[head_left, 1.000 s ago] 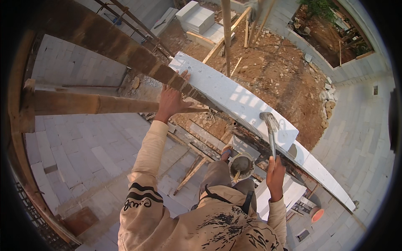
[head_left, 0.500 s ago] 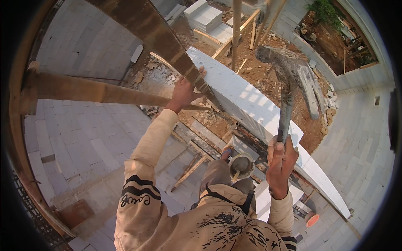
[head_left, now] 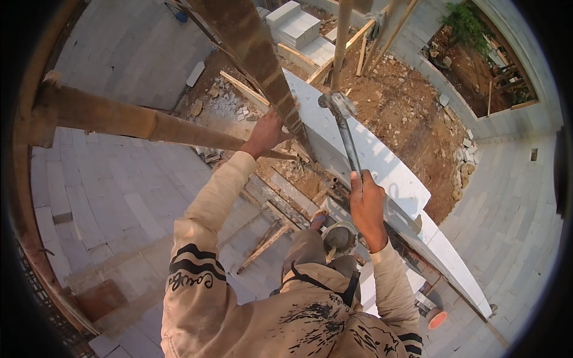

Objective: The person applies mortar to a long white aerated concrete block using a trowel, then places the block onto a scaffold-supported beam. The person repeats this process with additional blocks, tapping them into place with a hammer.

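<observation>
My right hand [head_left: 366, 206] is closed around the handle of a claw hammer [head_left: 348, 143]. The hammer's head is up near the lower part of a long brown wooden plank [head_left: 248, 45], above the pale block wall; whether it touches the plank I cannot tell. My left hand [head_left: 267, 132] grips that plank near its lower end, thumb on the near side and fingers partly hidden behind it. The plank slants in from the top and meets the side of the pale block wall [head_left: 376, 158], whose top runs diagonally down to the right.
A thick wooden pole [head_left: 137, 122] crosses from the left, passing under my left wrist. Below me are a mortar bucket [head_left: 340, 237], scaffold timber [head_left: 265, 244] and an orange-rimmed container [head_left: 437, 319]. Rubble and red soil [head_left: 400, 107] lie beyond the wall, with stacked blocks [head_left: 293, 24] farther back.
My right hand has swung the hammer left and away from me, down toward the plank. The left hand stays on the plank, which appears more upright as the view shifted slightly.
</observation>
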The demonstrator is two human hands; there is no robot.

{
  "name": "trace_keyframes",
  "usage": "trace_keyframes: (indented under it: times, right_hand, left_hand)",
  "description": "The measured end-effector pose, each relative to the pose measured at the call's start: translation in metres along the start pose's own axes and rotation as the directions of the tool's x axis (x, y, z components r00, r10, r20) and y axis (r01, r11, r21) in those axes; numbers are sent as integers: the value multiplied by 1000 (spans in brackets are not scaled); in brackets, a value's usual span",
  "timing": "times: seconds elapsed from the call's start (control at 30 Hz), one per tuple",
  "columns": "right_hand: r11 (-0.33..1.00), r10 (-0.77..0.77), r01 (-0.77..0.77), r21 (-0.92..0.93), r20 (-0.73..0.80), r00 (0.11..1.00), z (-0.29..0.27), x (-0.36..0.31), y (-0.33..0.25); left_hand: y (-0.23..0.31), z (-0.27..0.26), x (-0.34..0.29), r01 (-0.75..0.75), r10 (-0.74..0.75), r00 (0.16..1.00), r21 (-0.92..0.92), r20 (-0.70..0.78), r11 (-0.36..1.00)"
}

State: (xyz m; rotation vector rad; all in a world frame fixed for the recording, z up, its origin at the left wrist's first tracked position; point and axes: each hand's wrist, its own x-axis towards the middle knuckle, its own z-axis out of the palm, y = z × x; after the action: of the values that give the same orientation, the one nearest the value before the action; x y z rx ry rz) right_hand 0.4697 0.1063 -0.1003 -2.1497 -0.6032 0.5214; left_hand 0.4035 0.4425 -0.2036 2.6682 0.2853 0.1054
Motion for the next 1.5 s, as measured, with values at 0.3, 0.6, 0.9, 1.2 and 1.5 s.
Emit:
trace_keyframes:
  times: [0.3, 0.6, 0.9, 1.2, 1.5]
  right_hand:
    - [978, -103, 110, -179, 48, 994, 12, 21, 10]
    - [989, -20, 22, -150, 17, 1000, 19, 14, 20]
    - [991, 37, -30, -129, 51, 998, -7, 0, 14]
    - [971, 53, -42, -236, 44, 998, 4, -2, 14]
    - [972, 60, -53, -231, 27, 998, 2, -3, 23]
  left_hand:
    - [-15, 14, 0, 89, -92, 992, 34, 84, 995]
    - [-4, 4, -2, -23, 22, 999, -40, -24, 999]
    - [-3, 3, 0, 0, 0, 1000, 11, 2, 1000]
    - [-2, 1, -1, 12, -12, 1000, -32, 7, 999]
    - [-9, 9, -1, 45, -46, 999, 26, 22, 999]
